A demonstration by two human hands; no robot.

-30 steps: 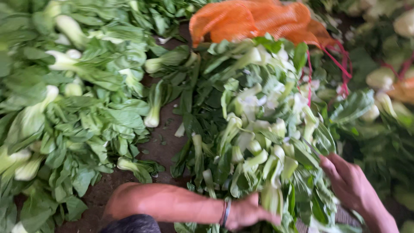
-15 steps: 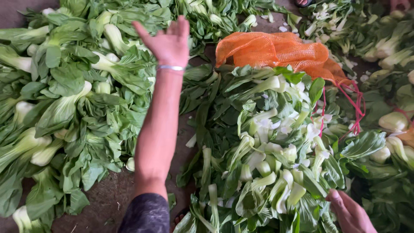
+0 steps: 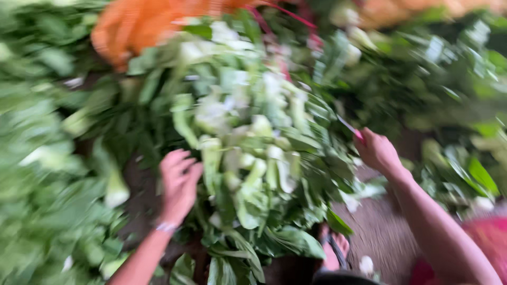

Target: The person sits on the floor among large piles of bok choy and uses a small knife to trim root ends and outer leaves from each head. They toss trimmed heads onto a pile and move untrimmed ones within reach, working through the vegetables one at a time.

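A moment ago the left arm was stretched far up to the bok choy pile at eleven o'clock, and now the left hand has come back down and lies on the left side of the big bok choy bundle in the middle. That looks like both hands are back on this one bundle, working on it together. The left hand has its fingers spread open and flat on the leaves, holding nothing tight. The arm comes up from seven o'clock, and a thin bracelet sits on the wrist. The right hand is at three o'clock from the bundle, curled shut around a thin red string, and its arm comes up from five o'clock. The picture is very blurry, so I cannot tell what the string is tied to. An orange net bag lies at twelve o'clock, touching the top of the bundle. More loose bok choy lies at nine o'clock. A foot in a sandal shows at six o'clock on the dark ground
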